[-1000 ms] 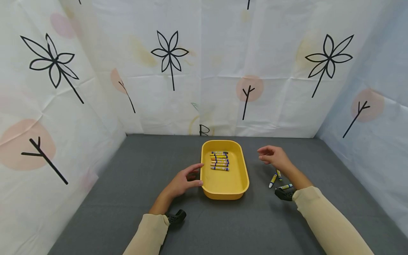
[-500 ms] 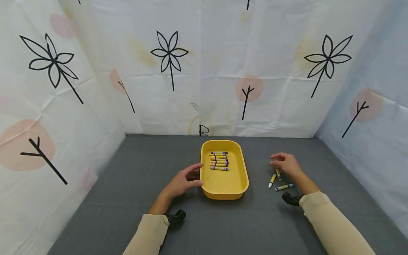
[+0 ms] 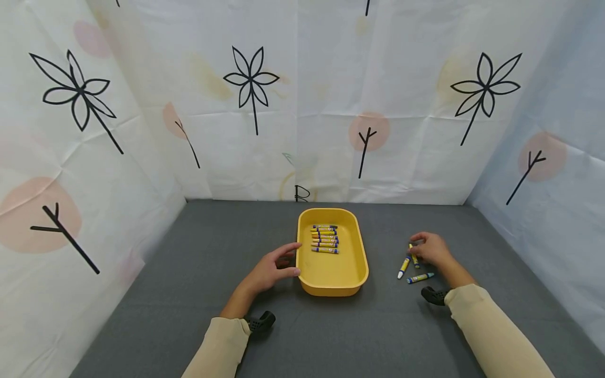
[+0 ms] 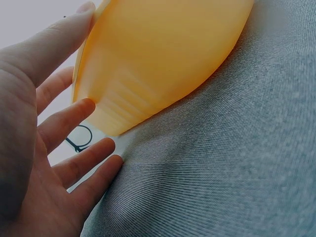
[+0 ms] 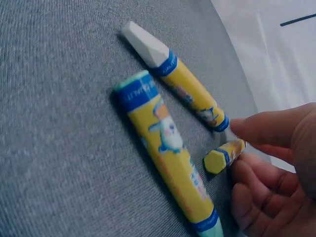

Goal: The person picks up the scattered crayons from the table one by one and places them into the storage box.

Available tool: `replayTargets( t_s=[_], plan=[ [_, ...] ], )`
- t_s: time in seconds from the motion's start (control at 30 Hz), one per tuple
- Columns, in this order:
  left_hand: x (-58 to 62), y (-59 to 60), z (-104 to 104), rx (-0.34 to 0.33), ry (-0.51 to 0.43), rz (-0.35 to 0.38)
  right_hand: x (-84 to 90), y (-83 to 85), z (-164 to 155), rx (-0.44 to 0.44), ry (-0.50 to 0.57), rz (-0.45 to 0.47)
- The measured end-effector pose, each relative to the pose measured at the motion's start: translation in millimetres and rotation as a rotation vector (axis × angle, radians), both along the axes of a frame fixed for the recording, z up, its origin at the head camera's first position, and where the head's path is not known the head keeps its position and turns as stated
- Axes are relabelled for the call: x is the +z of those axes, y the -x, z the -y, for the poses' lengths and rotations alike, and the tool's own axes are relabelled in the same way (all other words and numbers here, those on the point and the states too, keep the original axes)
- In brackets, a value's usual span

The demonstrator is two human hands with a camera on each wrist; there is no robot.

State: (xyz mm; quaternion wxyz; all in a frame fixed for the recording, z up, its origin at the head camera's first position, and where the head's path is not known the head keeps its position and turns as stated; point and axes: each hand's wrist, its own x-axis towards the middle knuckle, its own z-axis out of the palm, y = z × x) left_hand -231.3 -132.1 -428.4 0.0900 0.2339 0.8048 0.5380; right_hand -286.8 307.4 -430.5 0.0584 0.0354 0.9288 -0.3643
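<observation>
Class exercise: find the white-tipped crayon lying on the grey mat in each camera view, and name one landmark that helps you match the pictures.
Head view: white-tipped crayon lies on the mat right of the yellow tray, just left of the right hand.
Left wrist view: not in it; only the tray's outer wall and the left hand show.
Right wrist view: top centre, white tip pointing upper left.
Shared landmark: the teal-tipped crayon beside it.

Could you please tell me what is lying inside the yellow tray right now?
Inside the yellow tray, a row of crayons lies across its far half; the near half shows bare floor. Nothing covers them.
</observation>
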Motion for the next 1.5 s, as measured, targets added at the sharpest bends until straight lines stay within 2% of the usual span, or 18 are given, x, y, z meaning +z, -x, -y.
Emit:
replayTargets(
  t_s=[0.13, 0.27, 0.4, 0.53, 0.7, 1.03, 1.23, 1.5],
  plan=[
    [0.9, -0.2, -1, 0.003, 0.007, 0.001, 3.1, 2.2, 1, 0.064, -0.107, -0.005],
    [1.5, -0.6, -1, 0.006, 0.01, 0.007, 5.8, 4.5, 4, 0.117, -0.133, -0.01],
    [1.1, -0.5, -1, 0.005, 0.011, 0.011, 5.4, 6.9, 5, 0.159, -0.089, -0.036],
    [0.3, -0.1, 0, 0.001, 0.016, 0.004, 5.9, 10.2, 8, 0.198, -0.048, -0.121],
    [0.4, -0.3, 1, 0.0, 0.016, 0.01, 15.1, 12.9, 21, 0.198, -0.061, -0.226],
    [0.2, -0.2, 1, -0.001, 0.015, 0.004, 34.5, 16.2, 55, 0.178, 0.005, -0.349],
    [-0.2, -0.3, 1, 0.003, 0.008, 0.008, 47.3, 19.8, 78, 0.207, 0.043, -0.395],
    [-1.5, 0.7, 2, -0.002, 0.009, 0.0, 57.4, 23.8, 109, 0.274, 0.078, -0.411]
  ],
)
